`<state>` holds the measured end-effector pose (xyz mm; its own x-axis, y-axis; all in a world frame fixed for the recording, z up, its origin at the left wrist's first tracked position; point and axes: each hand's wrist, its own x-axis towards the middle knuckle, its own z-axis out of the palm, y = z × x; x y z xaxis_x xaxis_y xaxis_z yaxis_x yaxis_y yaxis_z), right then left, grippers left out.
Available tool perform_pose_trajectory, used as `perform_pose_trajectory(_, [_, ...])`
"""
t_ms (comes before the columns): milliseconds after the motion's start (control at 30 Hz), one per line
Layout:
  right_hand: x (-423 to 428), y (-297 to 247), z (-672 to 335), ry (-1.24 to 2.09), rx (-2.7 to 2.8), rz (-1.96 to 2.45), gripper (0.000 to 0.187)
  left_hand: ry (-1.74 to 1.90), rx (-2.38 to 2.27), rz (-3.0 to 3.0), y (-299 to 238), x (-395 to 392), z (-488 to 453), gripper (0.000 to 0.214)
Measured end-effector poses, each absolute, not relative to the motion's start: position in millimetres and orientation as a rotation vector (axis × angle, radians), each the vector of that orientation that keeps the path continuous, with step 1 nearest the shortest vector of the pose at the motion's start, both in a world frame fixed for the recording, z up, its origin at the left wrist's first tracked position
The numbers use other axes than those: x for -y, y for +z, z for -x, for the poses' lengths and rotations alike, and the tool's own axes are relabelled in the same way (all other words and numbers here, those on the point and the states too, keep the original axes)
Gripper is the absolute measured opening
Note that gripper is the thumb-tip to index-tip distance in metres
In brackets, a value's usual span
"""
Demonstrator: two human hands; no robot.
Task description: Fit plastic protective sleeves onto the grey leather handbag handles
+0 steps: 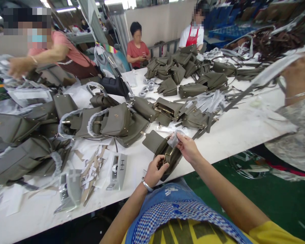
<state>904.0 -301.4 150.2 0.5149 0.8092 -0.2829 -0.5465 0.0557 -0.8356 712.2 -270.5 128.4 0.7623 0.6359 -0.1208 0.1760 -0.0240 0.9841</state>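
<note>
"Olive green fills the middle of my feed: one bag [175, 163], tilted, at the near edge of the white table [234, 130], just in front of the denim apron [162, 196]."

"Is it open?"

"Yes. Its flap [153, 141] lies out to the left, and I can see gold-coloured metal at the mouth."

"And your hands?"

"My left hand [155, 170] is closed on the near side of the mouth, thumb and fingers around the rim. My right hand [188, 145] pinches a crumpled piece of translucent plastic [173, 139] at the far end of the opening."

"What's near you?"

"Left of the bag, two grey holders [118, 171] stand on the table, with a loose pile of brown and white strips [93, 167] between them. Beyond lies a row of olive bags [115, 118], some with plastic-wrapped handles [89, 123]."

"Anyone else?"

"At far left, a co-worker in pink [62, 45] stretches an arm over the heap. On my right, another person's hand [298, 73] is by a long plastic-wrapped strap [277, 70]."
</note>
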Motion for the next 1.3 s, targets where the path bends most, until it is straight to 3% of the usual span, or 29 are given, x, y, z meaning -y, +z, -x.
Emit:
perform_pose_trajectory(233, [314.1, 147.7, -879.8, 1.343, 0.464, 1.223, 0.033, 0.481, -0.609, -1.442, 117.5, 257.3, -707.3, 0.043])
perform_pose_trajectory(433, [312.1, 143.3, -862.6, 1.098, 0.614, 1.474, 0.035, 0.496, -0.728, -1.656, 140.8, 264.9, -714.7, 0.057])
perform_pose_trajectory(600, [308.9, 147.5, -855.3, 0.917, 0.722, 1.541, 0.034, 0.559, -1.075, -1.999, 149.4, 272.8, -724.1, 0.030])
perform_pose_trajectory(767, [301.5, 137.1, -862.5, 0.842, 0.503, 1.583, 0.037, 0.624, -1.040, -2.061, 140.8, 274.5, -720.1, 0.028])
perform_pose_trajectory(1100, [311.5, 152.0, -883.0, 1.161, 0.549, 1.307, 0.029, 0.500, -0.732, -1.581, 137.5, 267.3, -706.1, 0.029])
perform_pose_trajectory(1300, [313.1, 165.8, -892.2, 1.423, 0.389, 0.887, 0.042, 0.482, -0.597, -1.459, 134.2, 266.0, -700.0, 0.033])
